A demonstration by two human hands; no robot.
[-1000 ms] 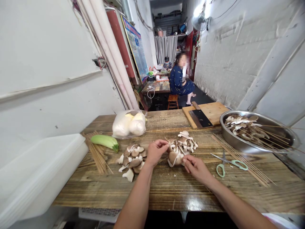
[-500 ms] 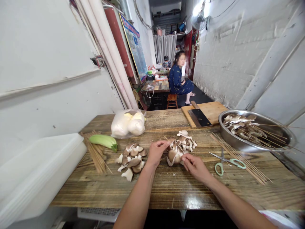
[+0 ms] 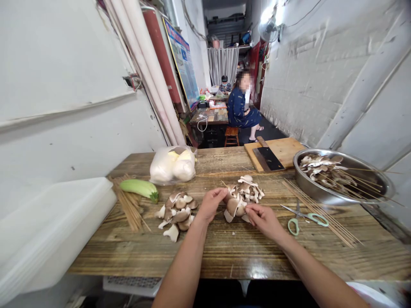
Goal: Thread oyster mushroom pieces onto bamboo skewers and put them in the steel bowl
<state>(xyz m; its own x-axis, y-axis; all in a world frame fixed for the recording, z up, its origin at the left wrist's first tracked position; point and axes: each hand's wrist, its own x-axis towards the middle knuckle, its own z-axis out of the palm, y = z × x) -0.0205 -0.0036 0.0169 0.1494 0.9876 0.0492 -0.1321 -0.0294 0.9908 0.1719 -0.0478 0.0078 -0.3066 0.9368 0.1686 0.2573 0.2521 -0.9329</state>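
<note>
My left hand [image 3: 211, 204] and my right hand [image 3: 262, 219] are both at a heap of brown-capped mushrooms [image 3: 244, 194] in the middle of the wooden table [image 3: 224, 248]. The left fingers pinch a thin bamboo skewer at the heap's left side. The right fingers are closed on a mushroom piece [image 3: 232, 207] at the heap's near edge. A second pile of mushroom pieces [image 3: 177, 211] lies just left of my left hand.
A steel basin [image 3: 343, 177] of skewered mushrooms stands at the right, with loose skewers [image 3: 321, 214] and green-handled scissors [image 3: 305, 217] before it. A cleaver on a cutting board [image 3: 272, 155], a bag of white food [image 3: 173, 166], a green gourd [image 3: 141, 188], more skewers [image 3: 130, 207] and a white tub [image 3: 48, 231] sit around. A person sits beyond.
My right hand has shifted slightly left and away with the mushroom piece, closer to the left hand. The camera view drifted a little.
</note>
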